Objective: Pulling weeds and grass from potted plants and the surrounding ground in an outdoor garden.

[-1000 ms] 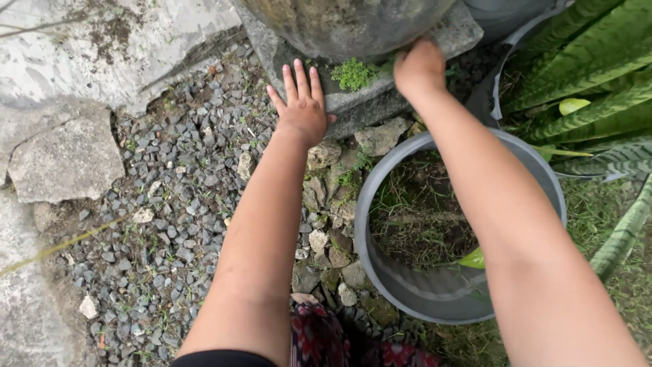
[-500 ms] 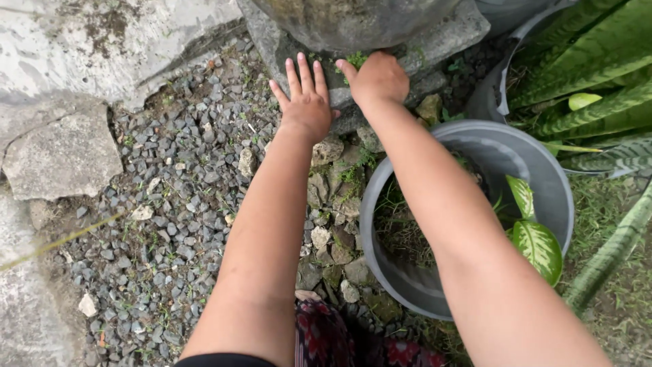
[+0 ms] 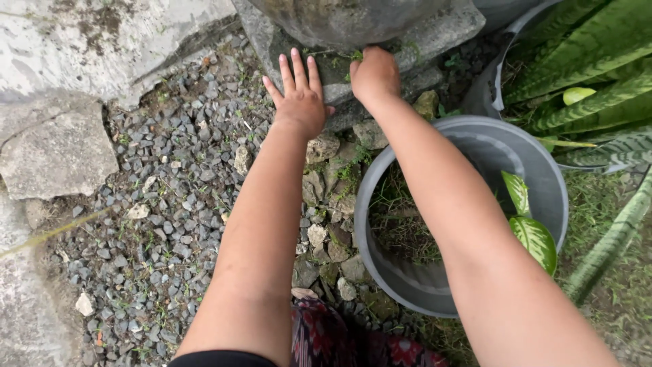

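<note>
Head view: our left hand point(image 3: 299, 102) lies flat, fingers spread, on the stone slab point(image 3: 435, 34); beside it our right hand point(image 3: 374, 73) pinches small weeds point(image 3: 353, 56)—best gripped low.

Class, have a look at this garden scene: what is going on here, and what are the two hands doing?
A person leans over a gravel patch. The left hand lies flat, fingers spread, on a stone slab under a big round pot. The right hand is curled at small green weeds on that slab. A grey bucket holding pulled grass sits under the right arm.
</note>
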